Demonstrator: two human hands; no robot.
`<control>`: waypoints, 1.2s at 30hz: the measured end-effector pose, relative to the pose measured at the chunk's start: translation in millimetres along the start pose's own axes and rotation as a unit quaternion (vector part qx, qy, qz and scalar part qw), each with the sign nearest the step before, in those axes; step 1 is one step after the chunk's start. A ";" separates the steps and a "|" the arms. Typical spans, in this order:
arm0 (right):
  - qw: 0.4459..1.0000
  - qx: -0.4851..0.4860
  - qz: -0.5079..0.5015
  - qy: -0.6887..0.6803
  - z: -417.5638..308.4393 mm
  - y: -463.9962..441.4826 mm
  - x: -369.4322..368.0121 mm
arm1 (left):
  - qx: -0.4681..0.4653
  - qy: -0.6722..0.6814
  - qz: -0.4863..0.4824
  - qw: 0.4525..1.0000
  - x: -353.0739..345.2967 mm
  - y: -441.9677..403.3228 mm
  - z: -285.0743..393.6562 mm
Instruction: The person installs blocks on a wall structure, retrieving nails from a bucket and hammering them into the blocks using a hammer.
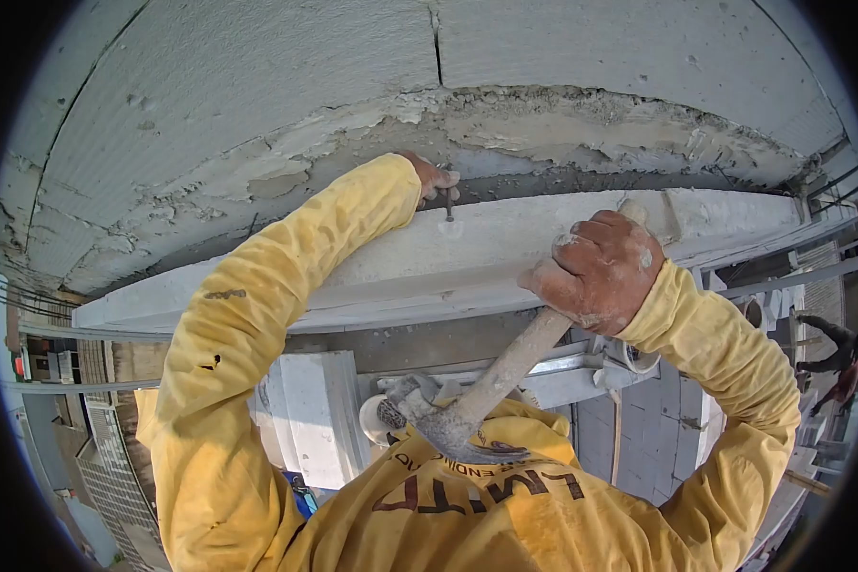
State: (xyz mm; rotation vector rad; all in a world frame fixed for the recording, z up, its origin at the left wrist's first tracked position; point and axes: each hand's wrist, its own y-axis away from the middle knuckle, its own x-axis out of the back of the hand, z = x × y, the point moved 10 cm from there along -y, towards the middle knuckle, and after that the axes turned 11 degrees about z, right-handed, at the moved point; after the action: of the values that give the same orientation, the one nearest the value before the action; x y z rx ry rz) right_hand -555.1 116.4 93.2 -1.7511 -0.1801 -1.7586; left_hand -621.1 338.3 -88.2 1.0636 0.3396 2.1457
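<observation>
My left hand pinches a thin nail, upright over the near edge of a long white block. A pale, chipped patch shows on the block around the nail's lower end. My right hand is wrapped around the wooden handle of a hatchet, near its butt end. The hatchet's dusty metal head, with a broad flared blade, hangs low in front of my chest, apart from the nail.
Beyond the block rises a grey block wall with rough, crumbling mortar along its base. White blocks are stacked below at left. Metal rails run beneath the ledge. At far right, a person is partly visible lower down.
</observation>
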 end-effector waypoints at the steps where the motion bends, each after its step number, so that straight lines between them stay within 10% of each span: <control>1: 0.998 0.047 0.046 -0.001 -5.2 1.7 1.5 | 0.002 -0.003 0.001 1.000 -0.1 1.6 -1.6; 5: 0.971 -0.205 -0.084 0.085 61.7 23.3 -25.9 | -0.004 -0.020 0.004 1.000 8.3 -16.6 -1.3; 10: 0.999 0.026 0.026 0.006 -6.5 3.3 6.0 | 0.014 -0.027 -0.049 0.998 -6.6 -10.0 -5.8; 13: 0.974 -0.197 -0.025 0.108 65.8 17.7 -32.1 | -0.017 -0.035 -0.078 0.996 -20.5 -22.3 -19.4; 18: 0.999 -0.014 0.013 -0.033 -5.7 1.0 3.9 | 0.004 -0.055 -0.057 0.997 -8.7 -7.6 -4.2; 22: 0.971 -0.219 -0.046 0.087 71.0 23.0 -36.9 | -0.001 -0.052 -0.069 0.996 -15.6 -23.0 -15.2; 29: 0.994 -0.088 -0.045 0.051 30.8 11.0 -27.1 | -0.011 -0.057 -0.035 0.998 -6.8 -10.6 -6.5; 36: 0.961 -0.275 -0.003 0.018 57.0 36.0 -5.3 | -0.022 -0.078 -0.015 0.997 -10.2 -63.3 -39.8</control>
State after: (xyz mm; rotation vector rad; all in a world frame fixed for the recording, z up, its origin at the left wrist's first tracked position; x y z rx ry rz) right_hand -488.5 119.6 82.0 -2.0877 0.3554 -1.9677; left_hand -617.4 379.4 -151.4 1.1854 0.2325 2.0195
